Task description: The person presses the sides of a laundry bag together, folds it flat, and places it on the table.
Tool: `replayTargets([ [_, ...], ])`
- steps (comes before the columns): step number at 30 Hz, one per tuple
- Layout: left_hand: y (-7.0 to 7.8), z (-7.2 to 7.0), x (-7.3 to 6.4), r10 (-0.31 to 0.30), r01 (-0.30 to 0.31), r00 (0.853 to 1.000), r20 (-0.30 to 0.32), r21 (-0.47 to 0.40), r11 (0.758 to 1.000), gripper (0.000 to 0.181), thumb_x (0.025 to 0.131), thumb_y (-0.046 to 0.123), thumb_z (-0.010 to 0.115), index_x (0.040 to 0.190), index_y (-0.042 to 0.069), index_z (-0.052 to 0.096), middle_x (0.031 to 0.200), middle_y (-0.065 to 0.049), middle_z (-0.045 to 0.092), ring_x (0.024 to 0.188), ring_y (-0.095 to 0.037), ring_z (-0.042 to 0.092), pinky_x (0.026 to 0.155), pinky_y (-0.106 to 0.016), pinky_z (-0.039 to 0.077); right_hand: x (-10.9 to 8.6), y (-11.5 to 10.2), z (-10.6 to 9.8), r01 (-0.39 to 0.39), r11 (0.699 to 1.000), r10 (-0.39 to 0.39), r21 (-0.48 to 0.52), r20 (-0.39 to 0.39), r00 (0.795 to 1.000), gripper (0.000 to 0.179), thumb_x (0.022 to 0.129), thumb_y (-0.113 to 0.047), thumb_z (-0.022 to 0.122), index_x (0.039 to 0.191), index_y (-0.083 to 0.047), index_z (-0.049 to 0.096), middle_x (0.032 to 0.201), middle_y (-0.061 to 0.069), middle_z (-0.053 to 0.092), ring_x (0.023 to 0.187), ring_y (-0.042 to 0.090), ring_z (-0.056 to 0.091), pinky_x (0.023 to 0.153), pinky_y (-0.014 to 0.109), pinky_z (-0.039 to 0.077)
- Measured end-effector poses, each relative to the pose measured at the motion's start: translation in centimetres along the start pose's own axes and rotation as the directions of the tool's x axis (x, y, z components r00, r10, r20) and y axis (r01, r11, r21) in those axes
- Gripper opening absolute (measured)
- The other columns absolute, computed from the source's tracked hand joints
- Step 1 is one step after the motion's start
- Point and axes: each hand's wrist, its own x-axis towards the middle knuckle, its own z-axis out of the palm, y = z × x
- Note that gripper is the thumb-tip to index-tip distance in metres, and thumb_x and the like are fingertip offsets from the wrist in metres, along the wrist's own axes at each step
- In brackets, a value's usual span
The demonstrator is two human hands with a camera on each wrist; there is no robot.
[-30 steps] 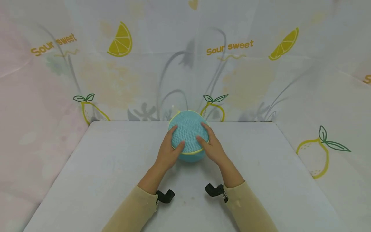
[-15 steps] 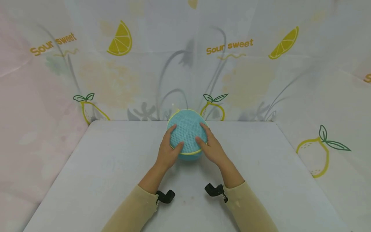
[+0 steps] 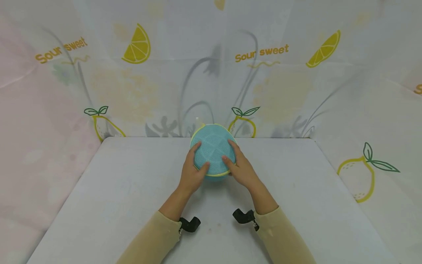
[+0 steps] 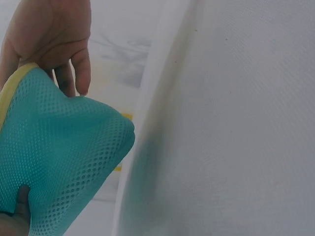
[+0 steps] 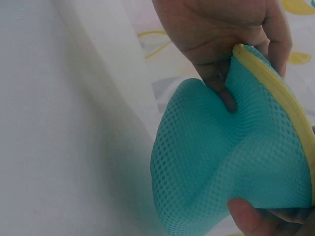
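A turquoise mesh laundry bag with yellow piping is held at the middle of the table, near its back edge. It looks round from above, and both wrist views show its mesh underside dented and sagging. My left hand grips its left side, thumb on the upper face. On the opposite side my right hand grips it the same way. In the right wrist view, fingertips press into the mesh underneath. A small pale tab stands out at the bag's upper left rim.
A white table lies under the hands. Behind it hangs a pale backdrop with lemon prints, which continues along both sides. Black curved fittings sit at both sleeve cuffs.
Both hands keep their hold on the mesh laundry bag. It has shifted very slightly up and left, and less of its underside shows below the yellow piping.
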Motion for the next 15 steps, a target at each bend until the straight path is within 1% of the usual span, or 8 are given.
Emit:
replayTargets([
  [2, 0.05, 0.10, -0.05, 0.005, -0.005, 1.000, 0.001, -0.010, 1.000, 0.071, 0.093, 0.012, 0.065, 0.156, 0.014, 0.032, 0.157, -0.018, 0.033, 0.142, -0.038, 0.035, 0.112, -0.060, 0.031, -0.01, -0.04, 0.04, -0.003, 1.000, 0.003, 0.019, -0.003, 1.000, 0.068, 0.105, -0.040, 0.050, 0.161, -0.021, 0.016, 0.157, 0.023, 0.031, 0.109, 0.039, 0.060, 0.067, 0.036, 0.058],
  [4, 0.10, 0.21, -0.10, 0.008, -0.008, 1.000, 0.002, -0.010, 1.000, 0.071, 0.093, 0.012, 0.065, 0.156, 0.014, 0.031, 0.158, -0.017, 0.032, 0.143, -0.037, 0.035, 0.113, -0.059, 0.030, -0.01, -0.07, 0.06, -0.004, 0.999, 0.004, 0.036, -0.008, 1.000, 0.068, 0.105, -0.039, 0.050, 0.161, -0.021, 0.016, 0.157, 0.022, 0.030, 0.109, 0.039, 0.060, 0.068, 0.040, 0.059],
  [6, 0.08, 0.32, -0.14, 0.011, -0.011, 1.000, 0.002, -0.007, 1.000, 0.072, 0.093, 0.013, 0.065, 0.156, 0.013, 0.031, 0.159, -0.017, 0.031, 0.143, -0.036, 0.035, 0.113, -0.059, 0.030, 0.03, -0.08, 0.09, 0.000, 0.999, 0.001, 0.041, -0.022, 1.000, 0.067, 0.105, -0.039, 0.050, 0.161, -0.021, 0.017, 0.160, 0.021, 0.027, 0.122, 0.041, 0.054, 0.084, 0.049, 0.056],
  [7, 0.06, 0.39, -0.15, 0.013, -0.013, 1.000, 0.002, -0.003, 1.000, 0.072, 0.093, 0.013, 0.065, 0.156, 0.012, 0.030, 0.159, -0.017, 0.031, 0.143, -0.036, 0.035, 0.113, -0.058, 0.030, 0.06, -0.06, 0.09, 0.001, 0.999, 0.000, 0.041, -0.030, 1.000, 0.067, 0.105, -0.040, 0.050, 0.160, -0.021, 0.018, 0.161, 0.019, 0.026, 0.128, 0.041, 0.050, 0.093, 0.053, 0.052],
  [8, 0.04, 0.45, -0.17, 0.013, -0.013, 1.000, 0.003, 0.000, 1.000, 0.072, 0.093, 0.014, 0.065, 0.156, 0.012, 0.030, 0.159, -0.017, 0.031, 0.143, -0.036, 0.035, 0.113, -0.058, 0.030, 0.08, -0.03, 0.10, 0.001, 0.999, 0.000, 0.041, -0.038, 0.999, 0.067, 0.105, -0.040, 0.050, 0.160, -0.021, 0.018, 0.162, 0.018, 0.024, 0.134, 0.041, 0.045, 0.100, 0.056, 0.046],
  [10, 0.01, 0.57, -0.21, 0.012, -0.012, 1.000, 0.004, 0.001, 1.000, 0.072, 0.093, 0.014, 0.065, 0.156, 0.011, 0.029, 0.159, -0.018, 0.031, 0.143, -0.036, 0.035, 0.113, -0.058, 0.030, 0.11, 0.03, 0.12, -0.002, 0.999, 0.005, 0.047, -0.052, 0.999, 0.066, 0.104, -0.040, 0.051, 0.160, -0.021, 0.019, 0.164, 0.016, 0.022, 0.144, 0.040, 0.033, 0.111, 0.059, 0.033],
  [11, -0.02, 0.63, -0.22, 0.011, -0.011, 1.000, 0.005, 0.001, 1.000, 0.072, 0.093, 0.014, 0.065, 0.156, 0.010, 0.029, 0.159, -0.018, 0.030, 0.143, -0.037, 0.034, 0.113, -0.058, 0.030, 0.13, 0.04, 0.13, -0.005, 0.999, 0.008, 0.052, -0.058, 0.998, 0.066, 0.104, -0.040, 0.051, 0.160, -0.021, 0.020, 0.164, 0.015, 0.021, 0.147, 0.039, 0.027, 0.115, 0.059, 0.027],
  [15, -0.04, 0.83, -0.31, -0.014, 0.014, 1.000, 0.011, -0.012, 1.000, 0.074, 0.093, 0.014, 0.066, 0.156, 0.010, 0.028, 0.159, -0.019, 0.029, 0.144, -0.037, 0.033, 0.114, -0.058, 0.029, 0.19, 0.10, 0.18, -0.025, 0.994, 0.033, 0.110, -0.079, 0.996, 0.065, 0.104, -0.038, 0.054, 0.159, -0.021, 0.023, 0.164, 0.014, 0.021, 0.148, 0.038, 0.025, 0.116, 0.057, 0.024],
])
